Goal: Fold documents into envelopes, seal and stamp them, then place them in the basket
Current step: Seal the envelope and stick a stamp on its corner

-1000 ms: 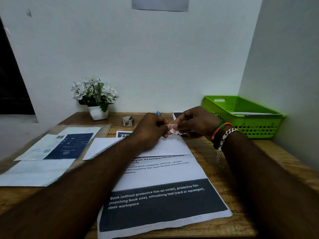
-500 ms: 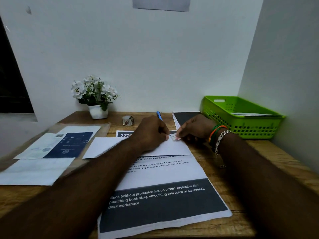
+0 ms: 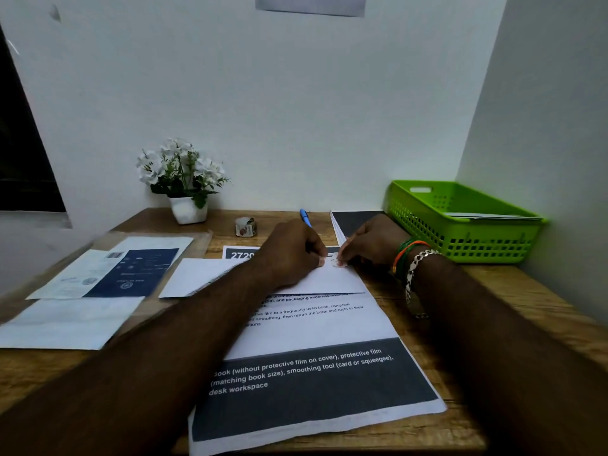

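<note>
Printed sheet (image 3: 309, 383) at 6 o'clock reads "Book (without protective film on cover), protective film (matching book size), smoothing tool (card or squeegee), desk workspace"; header behind shows "2720". One second ago both hands held stamp raised; now lowered onto white envelope (image 3: 329, 278) at centre. Left hand (image 3: 292, 255) and right hand (image 3: 371, 241), fingers curled, pinch stamp (image 3: 336, 260) at envelope's top right corner. Green basket (image 3: 467, 238) at 2 o'clock holds envelopes.

White walls (image 3: 296, 110) — wooden desk (image 3: 493, 291).
</note>
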Motion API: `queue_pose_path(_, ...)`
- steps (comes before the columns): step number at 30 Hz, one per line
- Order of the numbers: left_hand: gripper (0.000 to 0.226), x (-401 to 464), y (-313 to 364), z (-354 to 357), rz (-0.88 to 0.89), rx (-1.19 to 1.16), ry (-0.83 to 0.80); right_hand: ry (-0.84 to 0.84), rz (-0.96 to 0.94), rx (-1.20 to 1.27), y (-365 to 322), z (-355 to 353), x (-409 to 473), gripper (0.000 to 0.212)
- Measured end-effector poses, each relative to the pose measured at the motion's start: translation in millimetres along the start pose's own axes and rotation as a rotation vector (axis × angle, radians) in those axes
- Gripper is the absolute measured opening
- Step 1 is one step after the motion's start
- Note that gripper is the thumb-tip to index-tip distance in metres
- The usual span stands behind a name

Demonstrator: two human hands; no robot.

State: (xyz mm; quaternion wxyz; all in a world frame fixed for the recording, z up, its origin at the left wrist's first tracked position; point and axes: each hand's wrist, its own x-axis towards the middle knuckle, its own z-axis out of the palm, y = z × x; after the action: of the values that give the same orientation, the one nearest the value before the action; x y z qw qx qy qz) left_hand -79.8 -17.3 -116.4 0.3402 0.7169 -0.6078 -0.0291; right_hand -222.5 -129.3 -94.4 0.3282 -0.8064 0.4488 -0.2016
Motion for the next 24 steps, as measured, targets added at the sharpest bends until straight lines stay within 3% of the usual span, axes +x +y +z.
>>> queue_pose_path(8, 0.016, 0, 0, 1, -0.008, 0.013, -0.010, 0.038, 0.012, -0.012, -1, 5, 3, 0.038)
queue_pose_path(24, 0.017, 3, 1, 5, 0.035, 0.039, -0.044, 0.122, 0.046, -0.137, -6, 12, 3, 0.039)
